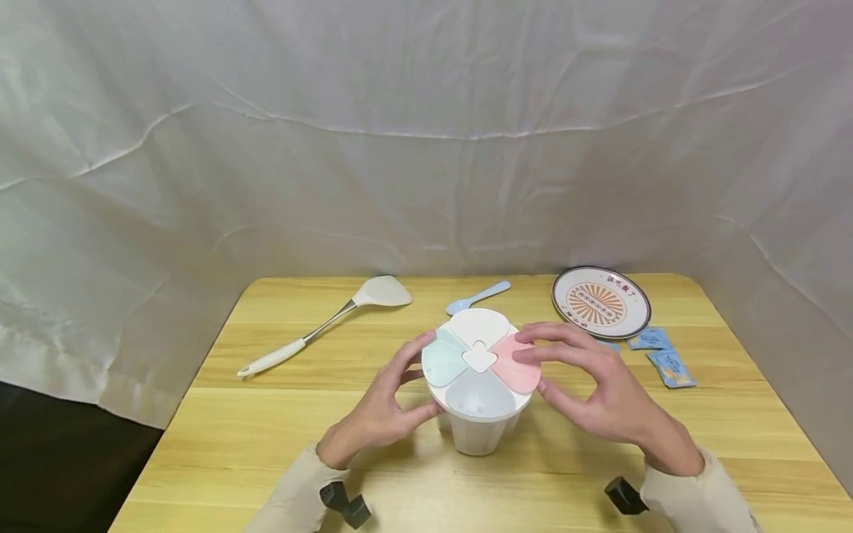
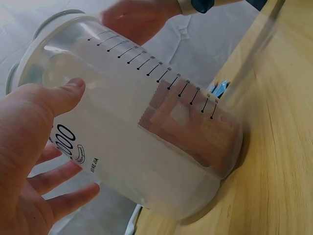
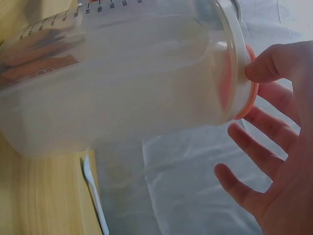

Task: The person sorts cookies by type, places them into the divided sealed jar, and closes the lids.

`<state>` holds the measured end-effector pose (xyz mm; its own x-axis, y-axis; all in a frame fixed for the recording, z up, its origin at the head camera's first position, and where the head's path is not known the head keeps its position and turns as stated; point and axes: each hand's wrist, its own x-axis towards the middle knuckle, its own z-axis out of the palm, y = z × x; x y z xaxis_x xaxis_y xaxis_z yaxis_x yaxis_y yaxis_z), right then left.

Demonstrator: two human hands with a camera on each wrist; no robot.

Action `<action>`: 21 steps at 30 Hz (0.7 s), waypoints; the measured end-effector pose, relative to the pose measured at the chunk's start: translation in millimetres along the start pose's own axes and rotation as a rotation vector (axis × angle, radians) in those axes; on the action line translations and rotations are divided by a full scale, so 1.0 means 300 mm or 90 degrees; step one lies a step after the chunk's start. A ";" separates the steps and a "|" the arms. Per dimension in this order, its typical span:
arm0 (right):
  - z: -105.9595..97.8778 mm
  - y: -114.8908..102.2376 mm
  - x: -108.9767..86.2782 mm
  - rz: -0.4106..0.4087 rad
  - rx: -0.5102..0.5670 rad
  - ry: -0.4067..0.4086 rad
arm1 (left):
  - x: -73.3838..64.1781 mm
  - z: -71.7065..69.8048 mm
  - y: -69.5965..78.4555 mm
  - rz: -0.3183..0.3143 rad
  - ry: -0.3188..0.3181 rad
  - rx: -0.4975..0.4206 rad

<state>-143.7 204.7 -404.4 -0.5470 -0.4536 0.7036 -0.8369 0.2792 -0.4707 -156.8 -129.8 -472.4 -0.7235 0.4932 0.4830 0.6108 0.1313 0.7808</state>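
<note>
In the head view a clear plastic storage canister [image 1: 476, 435] stands upright on the table. Its round white lid [image 1: 479, 357] carries four flaps: white, mint, grey and pink [image 1: 523, 370]. My left hand [image 1: 393, 400] holds the canister's upper left side just beneath the lid, thumb in front and fingers behind. On the right, my right hand [image 1: 593, 377] has fingertips resting on the pink flap and its thumb at the lid's edge. Brown sachets [image 2: 188, 127] lie at the bottom of the canister, seen through its wall in the left wrist view.
Behind the canister lies a small blue spoon [image 1: 476, 297]. A white spatula [image 1: 326, 326] is at the back left. Towards the back right are a patterned plate [image 1: 603, 305] and several blue packets [image 1: 671, 368]. A pale curtain [image 1: 426, 170] encloses the table.
</note>
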 end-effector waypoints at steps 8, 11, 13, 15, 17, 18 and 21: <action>0.022 -0.024 0.003 -0.059 -0.034 0.057 | 0.014 -0.007 -0.013 0.061 0.055 0.018; 0.045 -0.041 0.013 -0.102 -0.059 0.089 | 0.017 -0.005 -0.017 0.079 0.091 0.020; 0.061 -0.052 0.021 -0.125 -0.074 0.110 | 0.017 -0.002 -0.017 0.092 0.110 0.018; 0.075 -0.061 0.028 -0.141 -0.085 0.127 | 0.017 0.000 -0.014 0.095 0.118 0.015; 0.087 -0.070 0.033 -0.151 -0.093 0.140 | 0.017 0.003 -0.012 0.099 0.119 0.012; 0.092 -0.074 0.035 -0.155 -0.096 0.145 | 0.017 0.004 -0.011 0.101 0.119 0.010; 0.111 -0.084 0.044 -0.172 -0.108 0.162 | 0.018 0.009 -0.012 0.112 0.118 0.005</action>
<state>-129.2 163.6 -401.1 -0.2768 -0.3118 0.9090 -0.9304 0.3236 -0.1723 -162.2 -125.3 -473.6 -0.6519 0.3434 0.6760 0.7345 0.0647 0.6755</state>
